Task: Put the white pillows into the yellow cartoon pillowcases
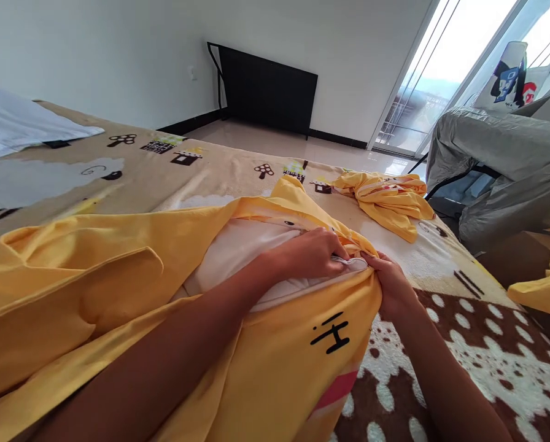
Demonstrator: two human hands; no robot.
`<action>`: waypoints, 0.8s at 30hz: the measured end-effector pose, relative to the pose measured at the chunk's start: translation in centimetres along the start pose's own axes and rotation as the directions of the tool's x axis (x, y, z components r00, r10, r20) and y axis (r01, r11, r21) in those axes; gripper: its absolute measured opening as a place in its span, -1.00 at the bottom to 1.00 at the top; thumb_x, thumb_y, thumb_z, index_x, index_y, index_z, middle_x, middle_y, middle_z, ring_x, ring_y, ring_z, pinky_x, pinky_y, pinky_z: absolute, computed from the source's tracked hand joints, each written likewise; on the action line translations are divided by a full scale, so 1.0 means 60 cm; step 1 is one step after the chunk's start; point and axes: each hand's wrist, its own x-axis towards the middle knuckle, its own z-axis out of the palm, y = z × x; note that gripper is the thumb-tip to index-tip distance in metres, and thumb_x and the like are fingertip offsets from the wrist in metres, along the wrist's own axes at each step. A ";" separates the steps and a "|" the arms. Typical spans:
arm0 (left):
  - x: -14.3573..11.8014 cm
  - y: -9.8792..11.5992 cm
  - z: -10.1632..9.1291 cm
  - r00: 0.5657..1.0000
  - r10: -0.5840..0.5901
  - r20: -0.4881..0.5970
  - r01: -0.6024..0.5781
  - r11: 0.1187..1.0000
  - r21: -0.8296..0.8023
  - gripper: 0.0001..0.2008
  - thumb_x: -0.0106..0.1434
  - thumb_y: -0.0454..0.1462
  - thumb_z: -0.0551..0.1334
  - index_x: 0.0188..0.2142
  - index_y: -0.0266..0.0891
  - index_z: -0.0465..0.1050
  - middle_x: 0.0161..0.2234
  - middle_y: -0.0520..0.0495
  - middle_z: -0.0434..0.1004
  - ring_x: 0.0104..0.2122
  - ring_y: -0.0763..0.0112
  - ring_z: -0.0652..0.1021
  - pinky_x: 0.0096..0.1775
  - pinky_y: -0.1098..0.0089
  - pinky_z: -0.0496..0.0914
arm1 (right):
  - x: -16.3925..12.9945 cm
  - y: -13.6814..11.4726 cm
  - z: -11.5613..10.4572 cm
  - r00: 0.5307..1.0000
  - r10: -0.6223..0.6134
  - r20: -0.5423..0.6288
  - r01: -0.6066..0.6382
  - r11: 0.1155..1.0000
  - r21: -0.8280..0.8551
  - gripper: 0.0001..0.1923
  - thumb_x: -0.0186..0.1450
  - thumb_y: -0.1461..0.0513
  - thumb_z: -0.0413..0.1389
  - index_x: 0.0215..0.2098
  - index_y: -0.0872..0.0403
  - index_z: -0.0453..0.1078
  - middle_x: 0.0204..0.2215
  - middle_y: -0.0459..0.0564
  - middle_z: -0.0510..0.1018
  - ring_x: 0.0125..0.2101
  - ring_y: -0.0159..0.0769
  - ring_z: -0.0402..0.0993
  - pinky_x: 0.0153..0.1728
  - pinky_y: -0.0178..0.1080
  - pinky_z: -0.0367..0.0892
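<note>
A large yellow cover (118, 264) lies across the bed in front of me, open along one side with a white quilt (238, 248) showing inside. My left hand (309, 253) reaches into the opening and pinches the white quilt's corner at the cover's corner. My right hand (392, 285) grips the yellow cover's edge from outside, right beside the left hand's fingertips.
A crumpled yellow cloth (385, 199) lies farther along the bed. The beige patterned bedsheet (164, 166) covers the mattress, with a brown spotted blanket (463, 356) at the right. A grey covered sofa (500, 166) stands right; a black panel (268, 92) leans on the wall.
</note>
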 end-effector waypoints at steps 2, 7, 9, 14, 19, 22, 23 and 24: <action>-0.003 -0.002 -0.006 0.998 0.037 0.057 -0.038 0.999 0.005 -0.77 0.19 -0.23 0.21 -0.24 -0.19 0.62 -0.31 -0.03 0.64 -0.38 0.46 0.52 -0.26 0.50 0.30 | -0.001 -0.003 -0.002 1.000 0.019 0.021 -0.019 1.000 -0.005 -0.65 -0.07 0.09 0.33 -0.34 0.06 0.50 -0.56 -0.03 0.58 -0.53 -0.23 0.48 -0.49 -0.25 0.36; -0.006 0.006 -0.011 0.995 0.055 0.085 -0.058 0.998 0.037 -0.80 0.20 -0.27 0.20 -0.30 -0.21 0.62 -0.33 -0.01 0.64 -0.38 0.50 0.51 -0.26 0.52 0.28 | -0.004 -0.013 -0.012 0.993 0.049 0.105 -0.041 0.996 -0.075 -0.60 -0.09 0.08 0.36 -0.32 0.10 0.51 -0.54 -0.02 0.59 -0.56 -0.28 0.47 -0.52 -0.30 0.33; -0.008 0.006 -0.013 0.990 0.080 0.114 -0.080 0.997 0.000 -0.82 0.17 -0.31 0.20 -0.33 -0.23 0.62 -0.35 0.02 0.63 -0.40 0.52 0.50 -0.28 0.54 0.28 | -0.006 -0.016 -0.013 0.991 0.055 0.120 -0.049 0.997 -0.052 -0.60 -0.10 0.10 0.36 -0.33 0.11 0.51 -0.52 -0.02 0.60 -0.56 -0.30 0.47 -0.51 -0.31 0.34; -0.013 -0.009 -0.018 0.976 0.098 0.194 -0.066 0.984 -0.166 -0.83 0.10 -0.32 0.24 -0.34 -0.22 0.62 -0.33 0.03 0.63 -0.35 0.47 0.53 -0.26 0.54 0.31 | -0.009 -0.018 -0.004 0.996 0.042 0.082 -0.052 0.991 0.127 -0.64 -0.12 0.18 0.38 -0.34 0.08 0.51 -0.47 -0.05 0.62 -0.54 -0.35 0.47 -0.47 -0.33 0.37; -0.013 -0.002 -0.018 0.969 0.116 0.219 -0.103 0.992 -0.072 -0.83 0.04 -0.41 0.22 -0.40 -0.21 0.58 -0.36 0.06 0.61 -0.36 0.49 0.51 -0.19 0.54 0.30 | -0.006 -0.015 -0.001 0.998 -0.015 0.069 0.006 0.991 0.130 -0.66 -0.09 0.16 0.37 -0.34 0.08 0.49 -0.48 -0.04 0.61 -0.54 -0.30 0.48 -0.48 -0.29 0.39; -0.012 0.004 -0.020 0.964 0.156 0.217 -0.149 0.988 -0.046 -0.83 0.02 -0.44 0.22 -0.41 -0.21 0.53 -0.42 0.12 0.54 -0.37 0.53 0.46 -0.21 0.57 0.27 | -0.004 -0.011 -0.002 0.998 -0.019 0.053 0.010 0.987 0.158 -0.66 -0.08 0.16 0.37 -0.34 0.06 0.48 -0.48 -0.05 0.62 -0.52 -0.27 0.50 -0.46 -0.27 0.41; -0.012 0.004 -0.022 0.962 0.167 0.217 -0.159 0.986 -0.054 -0.84 0.03 -0.43 0.22 -0.39 -0.21 0.52 -0.42 0.13 0.51 -0.37 0.53 0.45 -0.22 0.57 0.26 | -0.004 -0.010 -0.002 0.999 -0.010 0.048 0.001 0.984 0.178 -0.66 -0.07 0.17 0.36 -0.33 0.06 0.48 -0.47 -0.06 0.62 -0.51 -0.28 0.50 -0.45 -0.27 0.41; -0.013 0.003 -0.023 0.962 0.171 0.211 -0.159 0.985 -0.071 -0.85 0.05 -0.42 0.22 -0.37 -0.21 0.51 -0.40 0.12 0.50 -0.35 0.53 0.44 -0.23 0.58 0.26 | -0.004 -0.009 -0.002 0.999 0.001 0.045 -0.010 0.981 0.196 -0.67 -0.07 0.18 0.36 -0.32 0.05 0.49 -0.46 -0.07 0.62 -0.50 -0.29 0.51 -0.43 -0.28 0.41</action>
